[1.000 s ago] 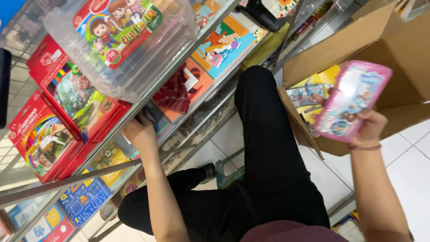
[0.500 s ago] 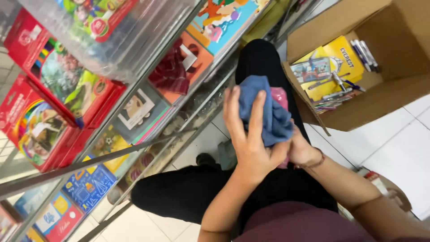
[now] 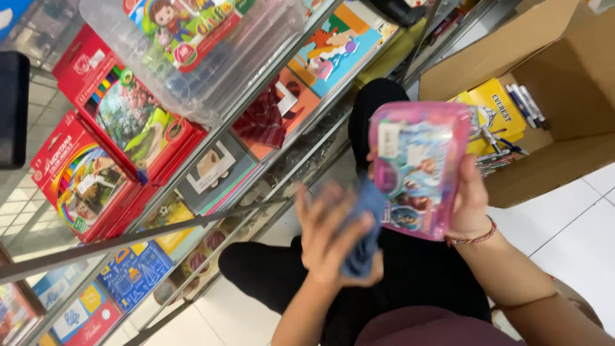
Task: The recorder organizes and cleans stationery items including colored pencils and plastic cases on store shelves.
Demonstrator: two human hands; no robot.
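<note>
Both hands are busy with wiping: the right hand (image 3: 471, 202) clamps the pink case (image 3: 419, 166), the left hand (image 3: 333, 237) grips a blue cloth (image 3: 365, 234) beside it.

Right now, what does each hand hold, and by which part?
The right hand grips the pink case by its lower right edge. The left hand holds a blue cloth, bunched in its fingers.

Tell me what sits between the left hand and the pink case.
In the head view, a blue cloth lies between the left hand and the pink case, gripped by that hand.
</note>
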